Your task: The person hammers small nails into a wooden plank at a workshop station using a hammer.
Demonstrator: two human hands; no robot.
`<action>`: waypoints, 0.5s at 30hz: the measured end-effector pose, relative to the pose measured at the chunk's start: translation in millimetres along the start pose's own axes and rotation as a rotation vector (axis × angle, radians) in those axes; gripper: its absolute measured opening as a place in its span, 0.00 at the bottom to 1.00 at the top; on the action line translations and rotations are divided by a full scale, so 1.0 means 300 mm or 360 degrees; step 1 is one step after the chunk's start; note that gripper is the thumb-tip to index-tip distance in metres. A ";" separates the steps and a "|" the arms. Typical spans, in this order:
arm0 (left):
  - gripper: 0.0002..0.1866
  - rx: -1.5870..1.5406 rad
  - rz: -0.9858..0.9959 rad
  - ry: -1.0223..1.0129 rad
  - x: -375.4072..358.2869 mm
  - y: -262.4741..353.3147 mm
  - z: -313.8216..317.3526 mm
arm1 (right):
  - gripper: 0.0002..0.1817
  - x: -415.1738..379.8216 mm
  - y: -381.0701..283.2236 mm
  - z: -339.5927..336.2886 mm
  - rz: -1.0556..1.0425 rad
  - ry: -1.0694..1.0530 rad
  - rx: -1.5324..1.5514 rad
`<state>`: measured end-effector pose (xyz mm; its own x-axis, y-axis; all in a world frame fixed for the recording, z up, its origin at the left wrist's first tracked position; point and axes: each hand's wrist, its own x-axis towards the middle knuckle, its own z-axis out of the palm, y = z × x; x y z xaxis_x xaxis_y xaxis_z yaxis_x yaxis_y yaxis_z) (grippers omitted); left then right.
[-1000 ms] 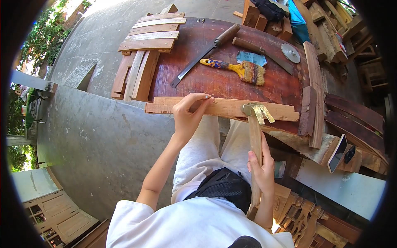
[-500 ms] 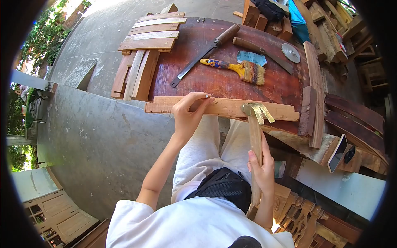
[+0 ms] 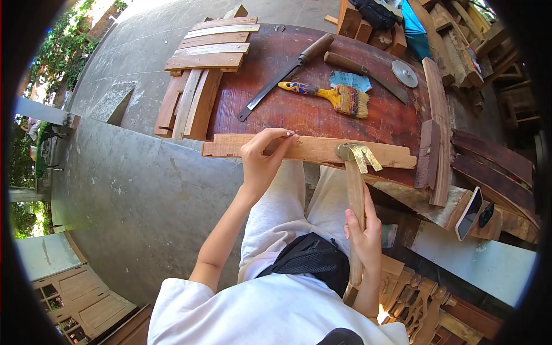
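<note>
My left hand [image 3: 264, 156] is closed in a pinch above a wooden strip [image 3: 230, 145] that lies along the table's near edge. Between thumb and forefinger shows a small bright spot, which looks like the head of a nail [image 3: 288, 134]; the rest of it is hidden. My right hand [image 3: 366, 230] is wrapped round the wooden handle of a claw hammer [image 3: 355, 195]. Its metal head rests on or just over the right part of the strip, with the brassy claw pointing right.
On the reddish table [image 3: 259, 75] lie a handsaw [image 3: 282, 77], a wooden-handled blade [image 3: 368, 75], a paintbrush [image 3: 328, 98], blue sandpaper [image 3: 349, 81] and a metal disc [image 3: 404, 74]. Slatted wood pieces [image 3: 210, 46] stand at left, long boards [image 3: 437, 132] at right. A phone [image 3: 469, 214] leans at lower right.
</note>
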<state>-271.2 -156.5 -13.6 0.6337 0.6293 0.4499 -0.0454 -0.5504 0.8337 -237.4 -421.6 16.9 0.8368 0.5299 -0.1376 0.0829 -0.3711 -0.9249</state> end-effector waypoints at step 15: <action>0.06 0.0069 0.0277 0.0028 -0.002 -0.022 0.013 | 0.35 -0.020 -0.103 -0.007 -0.0089 -0.0240 0.0134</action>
<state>-268.2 -155.5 -20.7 0.6055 0.5315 0.5923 -0.1196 -0.6751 0.7280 -243.7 -415.0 46.9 0.7412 0.6584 -0.1309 0.0760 -0.2761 -0.9581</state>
